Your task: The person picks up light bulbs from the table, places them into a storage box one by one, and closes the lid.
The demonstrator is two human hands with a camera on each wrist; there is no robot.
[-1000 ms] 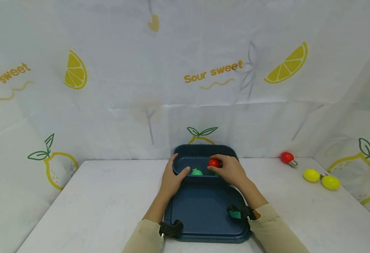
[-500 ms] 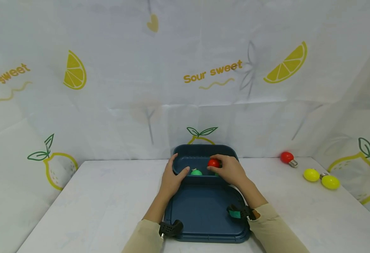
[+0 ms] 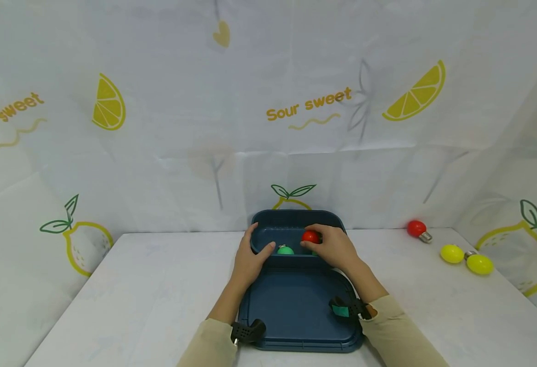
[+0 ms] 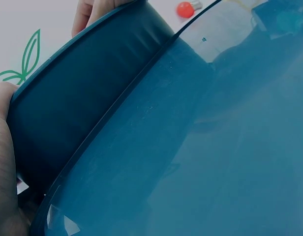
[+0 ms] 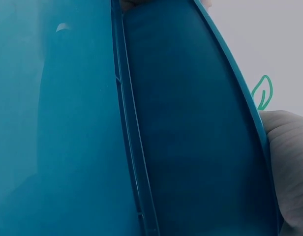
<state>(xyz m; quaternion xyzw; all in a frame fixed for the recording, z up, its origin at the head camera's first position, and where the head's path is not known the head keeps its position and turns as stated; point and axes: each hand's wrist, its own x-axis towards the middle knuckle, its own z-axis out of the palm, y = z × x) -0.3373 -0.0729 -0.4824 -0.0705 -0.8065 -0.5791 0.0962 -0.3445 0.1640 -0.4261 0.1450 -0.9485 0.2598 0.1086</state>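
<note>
In the head view a dark blue box [image 3: 277,261] stands against the backdrop, with a matching lid [image 3: 302,306] lying flat in front of it. My left hand [image 3: 248,257] holds the box's left side, thumb at the front rim. Inside the box, my right hand [image 3: 334,247] pinches a red light bulb [image 3: 311,236] between thumb and fingers. A green bulb [image 3: 285,250] lies to its left; a bit of green shows below the red one. Both wrist views show mostly the box's outer wall [image 4: 92,88] and the lid [image 5: 77,123]; the bulbs inside are hidden there.
On the white table's right side lie another red bulb [image 3: 417,229] and two yellow bulbs, one nearer [image 3: 480,265] and one to its left [image 3: 452,254]. A white cloth backdrop [image 3: 176,127] with lemon prints rises behind the table [image 3: 158,295].
</note>
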